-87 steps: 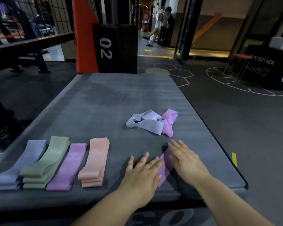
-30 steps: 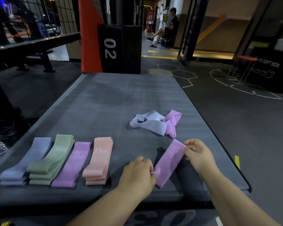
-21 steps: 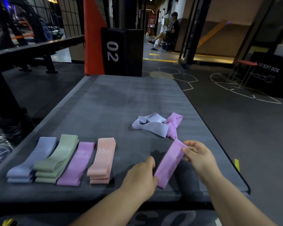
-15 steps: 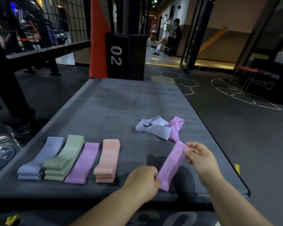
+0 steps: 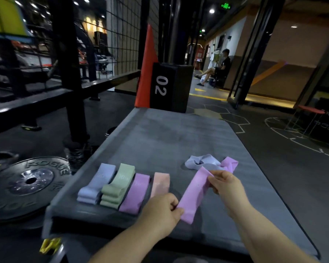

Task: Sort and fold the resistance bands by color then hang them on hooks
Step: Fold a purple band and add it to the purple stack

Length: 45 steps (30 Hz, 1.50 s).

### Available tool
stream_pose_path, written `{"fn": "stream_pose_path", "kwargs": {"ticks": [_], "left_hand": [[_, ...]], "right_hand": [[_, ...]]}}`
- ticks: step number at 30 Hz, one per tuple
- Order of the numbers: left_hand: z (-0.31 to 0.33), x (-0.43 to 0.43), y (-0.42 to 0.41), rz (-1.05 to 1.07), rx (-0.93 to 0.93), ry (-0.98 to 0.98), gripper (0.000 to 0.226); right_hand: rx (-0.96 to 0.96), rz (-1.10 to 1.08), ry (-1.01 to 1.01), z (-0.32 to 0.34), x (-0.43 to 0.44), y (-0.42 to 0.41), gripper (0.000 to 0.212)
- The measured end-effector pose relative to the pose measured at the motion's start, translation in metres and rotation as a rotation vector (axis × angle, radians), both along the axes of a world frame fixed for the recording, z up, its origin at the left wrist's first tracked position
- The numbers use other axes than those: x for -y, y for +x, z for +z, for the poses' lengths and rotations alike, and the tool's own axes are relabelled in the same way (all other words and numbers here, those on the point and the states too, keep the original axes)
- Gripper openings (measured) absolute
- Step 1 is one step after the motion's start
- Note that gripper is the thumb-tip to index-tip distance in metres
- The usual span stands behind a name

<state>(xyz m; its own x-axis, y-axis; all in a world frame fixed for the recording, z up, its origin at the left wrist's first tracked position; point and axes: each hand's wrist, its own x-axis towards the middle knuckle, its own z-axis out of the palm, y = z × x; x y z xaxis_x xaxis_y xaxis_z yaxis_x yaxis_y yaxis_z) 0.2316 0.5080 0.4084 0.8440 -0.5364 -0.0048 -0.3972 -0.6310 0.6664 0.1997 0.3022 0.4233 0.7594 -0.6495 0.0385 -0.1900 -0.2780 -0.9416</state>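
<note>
- Head view: my left hand and right hand hold one band between them over the near right part of the mat.
- The mat carries everything: a row of four folded stacks at its near left, and a loose pile farther off on the right.
- Row, left to right: lilac band, green band, pink band, peach band. They lie side by side, neighbours touching or nearly so.
- Each stack's long axis runs near to far, leaning a little to the right at the far end.
- Loose pile: a grey band crumpled against a loose pink band, just beyond my right hand.
- The held band is flat and pulled straight. Its long axis is diagonal, near end to the left, far end to the right.
- My left fingers are curled, pinching the near end with the thumb.
- My right thumb and fingers pinch the far end's corner.
- A weight plate lies on the floor left of the mat.
- A black box marked 02 stands past the mat's far edge.
</note>
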Motion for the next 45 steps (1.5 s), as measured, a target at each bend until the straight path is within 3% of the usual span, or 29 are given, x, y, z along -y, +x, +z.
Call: {"fn": "stream_pose_path", "kwargs": {"ticks": [3, 11, 17, 22, 26, 30, 45], "left_hand": [[-0.002, -0.024, 0.012, 0.098, 0.001, 0.036, 0.03], [-0.014, -0.077, 0.035, 0.28, -0.036, -0.011, 0.013], [-0.025, -0.099, 0.044, 0.357, 0.034, -0.053, 0.021], [-0.035, -0.095, 0.047, 0.366, -0.006, -0.044, 0.033], [-0.043, -0.091, 0.049, 0.362, 0.018, 0.0, 0.029], [-0.05, -0.089, 0.053, 0.344, 0.054, 0.056, 0.045], [-0.053, -0.083, 0.052, 0.37, 0.051, 0.04, 0.025]], "right_hand": [[-0.062, 0.083, -0.101, 0.006, -0.027, 0.034, 0.013], [-0.189, 0.213, -0.314, -0.001, -0.088, 0.106, 0.013], [-0.348, 0.268, -0.46, -0.02, -0.111, 0.134, 0.014], [-0.496, 0.261, -0.686, -0.027, -0.117, 0.145, 0.029], [-0.541, 0.262, -0.699, -0.033, -0.119, 0.148, 0.03], [-0.57, 0.274, -0.688, -0.037, -0.12, 0.151, 0.022], [-0.506, 0.272, -0.789, -0.042, -0.114, 0.155, 0.025]]}}
